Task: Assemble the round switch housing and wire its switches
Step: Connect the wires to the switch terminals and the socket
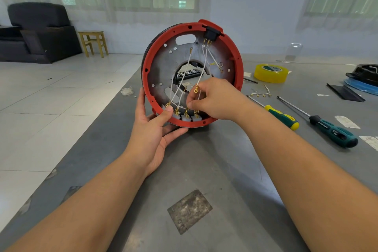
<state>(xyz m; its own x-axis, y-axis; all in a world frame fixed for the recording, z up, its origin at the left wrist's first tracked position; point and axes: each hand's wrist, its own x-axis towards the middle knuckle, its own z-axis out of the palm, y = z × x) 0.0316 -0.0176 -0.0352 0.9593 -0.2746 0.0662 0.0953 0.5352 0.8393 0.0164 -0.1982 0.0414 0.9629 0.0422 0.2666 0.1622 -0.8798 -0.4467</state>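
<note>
The round red housing (238, 58) stands on edge on the grey table, its open side with the metal plate (161, 67) facing me. A black switch (210, 33) sits at its top rim, and several grey switches (186, 117) line the bottom rim. White wires (187, 68) with brass terminals cross the plate. My left hand (152, 129) grips the housing's lower left rim, thumb on the leftmost grey switch. My right hand (212, 99) pinches a white wire just above the grey switches; a brass ring terminal (196, 89) sticks up by its fingers.
To the right on the table lie a yellow-green screwdriver (282, 116), a dark teal screwdriver (331, 130), loose wires with terminals (261, 94), a yellow tape roll (271, 72) and black parts (362, 73). A dark armchair (36, 30) and a stool (93, 43) stand on the floor at left.
</note>
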